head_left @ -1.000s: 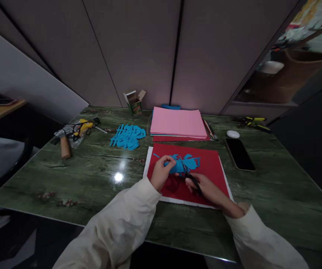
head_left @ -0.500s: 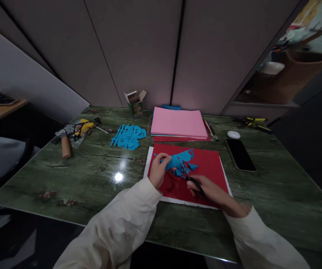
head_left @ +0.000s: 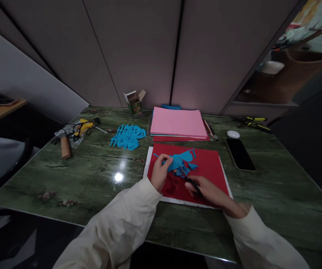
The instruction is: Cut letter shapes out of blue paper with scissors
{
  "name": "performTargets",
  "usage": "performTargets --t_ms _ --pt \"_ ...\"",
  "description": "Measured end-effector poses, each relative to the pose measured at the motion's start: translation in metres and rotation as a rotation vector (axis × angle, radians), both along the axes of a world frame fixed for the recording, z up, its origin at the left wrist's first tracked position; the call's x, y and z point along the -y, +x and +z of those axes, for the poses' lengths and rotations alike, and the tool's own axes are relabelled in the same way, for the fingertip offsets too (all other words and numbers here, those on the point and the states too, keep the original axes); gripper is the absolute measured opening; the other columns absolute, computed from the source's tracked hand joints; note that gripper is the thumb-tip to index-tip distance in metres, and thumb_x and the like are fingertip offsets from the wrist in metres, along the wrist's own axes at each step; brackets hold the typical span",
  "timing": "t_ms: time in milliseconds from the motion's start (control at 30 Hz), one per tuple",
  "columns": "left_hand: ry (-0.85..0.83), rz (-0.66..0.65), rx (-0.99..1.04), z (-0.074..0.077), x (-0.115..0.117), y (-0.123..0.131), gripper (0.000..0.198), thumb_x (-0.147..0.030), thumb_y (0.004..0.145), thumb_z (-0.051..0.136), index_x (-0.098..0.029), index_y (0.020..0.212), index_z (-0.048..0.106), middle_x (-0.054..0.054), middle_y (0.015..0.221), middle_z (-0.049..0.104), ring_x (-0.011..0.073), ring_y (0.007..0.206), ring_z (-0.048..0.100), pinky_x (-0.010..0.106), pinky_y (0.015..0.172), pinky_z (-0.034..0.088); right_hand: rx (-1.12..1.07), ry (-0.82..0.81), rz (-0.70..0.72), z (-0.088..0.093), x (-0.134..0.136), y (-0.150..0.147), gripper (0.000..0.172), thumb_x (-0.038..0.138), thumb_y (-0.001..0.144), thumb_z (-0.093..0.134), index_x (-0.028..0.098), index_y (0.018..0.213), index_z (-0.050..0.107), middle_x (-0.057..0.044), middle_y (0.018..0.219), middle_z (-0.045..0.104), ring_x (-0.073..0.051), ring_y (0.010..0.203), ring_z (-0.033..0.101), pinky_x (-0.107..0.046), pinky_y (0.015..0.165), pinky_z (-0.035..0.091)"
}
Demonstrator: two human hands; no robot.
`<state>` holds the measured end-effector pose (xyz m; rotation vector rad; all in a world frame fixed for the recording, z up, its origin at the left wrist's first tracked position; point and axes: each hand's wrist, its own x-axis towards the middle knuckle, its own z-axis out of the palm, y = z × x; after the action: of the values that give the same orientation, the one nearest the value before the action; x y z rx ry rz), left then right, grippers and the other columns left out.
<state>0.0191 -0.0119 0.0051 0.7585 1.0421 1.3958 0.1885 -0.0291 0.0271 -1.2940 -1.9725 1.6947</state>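
My left hand [head_left: 160,172] pinches a piece of blue paper [head_left: 186,156] above a red sheet [head_left: 205,160]. Black-handled scissors [head_left: 193,184] are gripped in my right hand [head_left: 202,189], their blades reaching up and left to the blue paper. Small blue scraps [head_left: 193,166] lie beneath and beside the blades on the red sheet. A white sheet [head_left: 147,164] shows around the red sheet's edges. Left of it on the green table [head_left: 93,186] sits a pile of blue cut-out shapes [head_left: 128,137].
Behind the red sheet lies a stack of pink paper [head_left: 179,122], with an opened small box [head_left: 135,104] to its left. A phone [head_left: 239,154], a white round case [head_left: 233,134] and pliers [head_left: 254,123] are on the right. A wooden-handled tool [head_left: 65,146] lies left.
The scissors and my right hand have shifted slightly down and left. The blue paper in my left hand has tilted a little.
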Motion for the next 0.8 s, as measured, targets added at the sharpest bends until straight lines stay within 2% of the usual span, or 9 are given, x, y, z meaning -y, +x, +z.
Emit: performTargets --t_ms 333,800 --pt "0.064 0.079 -0.168 -0.0001 -0.0004 -0.0034 0.016 -0.031 0.069 0.057 -0.017 0.067 0.051 -0.003 0.066 0.046 0.0094 0.063 0.043 0.020 0.059 0.037 0.001 0.014 0.002 -0.0016 0.0000 0.0000 0.037 0.051 0.078 0.045 0.016 0.064 0.046 0.001 0.057 0.050 -0.011 0.052 0.045 -0.022 0.049 0.032" --pt "0.041 -0.009 -0.061 0.0007 0.0008 -0.0038 0.020 -0.033 0.070 0.057 -0.016 0.063 0.048 -0.004 0.061 0.041 0.0079 0.058 0.038 0.019 0.055 0.031 -0.021 0.035 0.016 -0.0021 -0.0010 0.0016 0.040 0.052 0.080 0.042 0.015 0.065 0.048 0.001 0.058 0.051 -0.012 0.053 0.047 -0.022 0.052 0.034"
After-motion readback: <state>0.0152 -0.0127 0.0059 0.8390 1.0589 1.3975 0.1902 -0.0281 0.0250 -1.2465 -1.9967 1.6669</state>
